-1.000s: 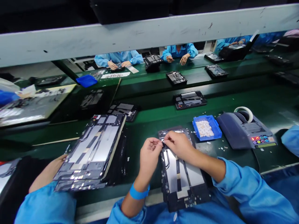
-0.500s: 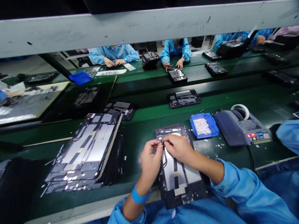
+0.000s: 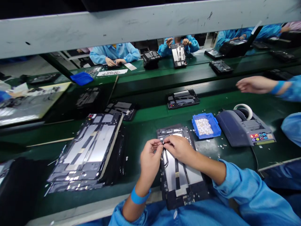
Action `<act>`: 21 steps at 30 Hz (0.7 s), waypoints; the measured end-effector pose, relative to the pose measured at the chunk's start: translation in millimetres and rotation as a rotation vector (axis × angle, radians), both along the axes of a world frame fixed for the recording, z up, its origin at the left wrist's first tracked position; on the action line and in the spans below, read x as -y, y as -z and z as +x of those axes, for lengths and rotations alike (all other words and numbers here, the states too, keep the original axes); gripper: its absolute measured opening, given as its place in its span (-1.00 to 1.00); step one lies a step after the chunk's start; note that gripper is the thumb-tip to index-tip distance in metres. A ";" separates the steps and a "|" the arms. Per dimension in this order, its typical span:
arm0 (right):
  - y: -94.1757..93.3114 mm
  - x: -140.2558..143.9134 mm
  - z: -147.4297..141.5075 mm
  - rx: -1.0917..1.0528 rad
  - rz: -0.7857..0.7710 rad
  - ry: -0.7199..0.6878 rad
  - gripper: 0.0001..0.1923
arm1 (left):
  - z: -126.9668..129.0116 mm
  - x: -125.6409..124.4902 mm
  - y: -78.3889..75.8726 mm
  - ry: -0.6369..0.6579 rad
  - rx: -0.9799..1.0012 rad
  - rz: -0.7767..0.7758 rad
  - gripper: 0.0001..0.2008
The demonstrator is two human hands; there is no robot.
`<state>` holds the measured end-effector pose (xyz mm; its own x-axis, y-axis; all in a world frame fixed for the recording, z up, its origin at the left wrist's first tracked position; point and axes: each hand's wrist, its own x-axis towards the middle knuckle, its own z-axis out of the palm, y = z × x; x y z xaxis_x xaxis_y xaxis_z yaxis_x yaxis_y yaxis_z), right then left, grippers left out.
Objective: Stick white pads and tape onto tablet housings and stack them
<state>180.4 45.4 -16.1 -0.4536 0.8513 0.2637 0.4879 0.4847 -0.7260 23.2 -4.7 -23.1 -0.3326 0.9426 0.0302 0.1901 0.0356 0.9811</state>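
Note:
An opened tablet chassis [image 3: 181, 175] lies lengthwise in front of me on the green bench. My left hand [image 3: 150, 157] and my right hand [image 3: 180, 148] meet over its upper left part, fingertips pinched together on a small dark part at the chassis edge. The part itself is too small to identify. A blue wristband circles my left wrist. Both sleeves are blue.
A stack of opened tablet chassis [image 3: 91, 150] leans at my left. A blue tray of small white pieces [image 3: 206, 126] and a grey tape dispenser [image 3: 244, 127] stand at the right. A co-worker's hand [image 3: 254, 84] reaches in from the right. More chassis [image 3: 182, 99] ride the belt; people work across.
A co-worker's hand has come into view from the right above the dispenser. My hands stay pinched over the same spot. Across the line a person has lifted a chassis upright.

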 end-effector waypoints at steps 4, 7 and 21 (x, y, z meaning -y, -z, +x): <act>-1.5 2.7 1.3 -0.027 0.005 -0.016 -0.91 | -2.8 0.8 -9.6 0.042 0.076 -0.027 -0.76; -2.8 4.6 3.3 -0.020 0.019 -0.027 -0.90 | -7.4 4.0 -13.2 0.040 0.004 -0.021 -0.76; -17.2 -4.8 25.4 0.196 0.077 0.235 -0.88 | -3.3 5.4 -9.8 -0.005 -0.094 -0.010 -0.80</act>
<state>205.8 50.2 1.1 -0.2952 0.9197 0.2589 0.7201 0.3922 -0.5724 19.9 -10.2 -13.4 -0.3335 0.9413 0.0520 0.2813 0.0468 0.9585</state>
